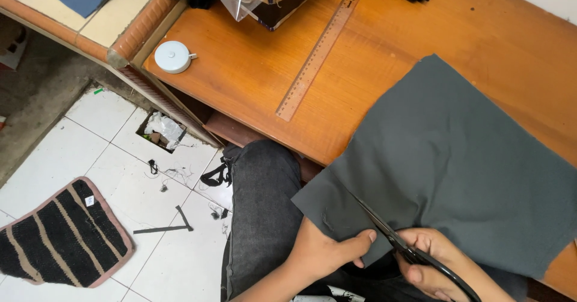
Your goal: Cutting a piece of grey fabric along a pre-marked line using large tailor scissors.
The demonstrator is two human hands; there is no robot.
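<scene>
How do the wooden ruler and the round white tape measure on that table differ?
The wooden ruler is long, flat and straight, brown like the table; the tape measure is a small round white case. The ruler lies slantwise toward the grey fabric; the tape measure sits at the table's corner. Both lie untouched, away from the left hand and right hand.

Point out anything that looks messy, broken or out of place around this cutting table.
The floor is the odd part: one white tile has a broken hole stuffed with crumpled scraps, and dark fabric strips and thread bits litter the tiles beside the striped mat. On the table, the ruler lies diagonally.
</scene>
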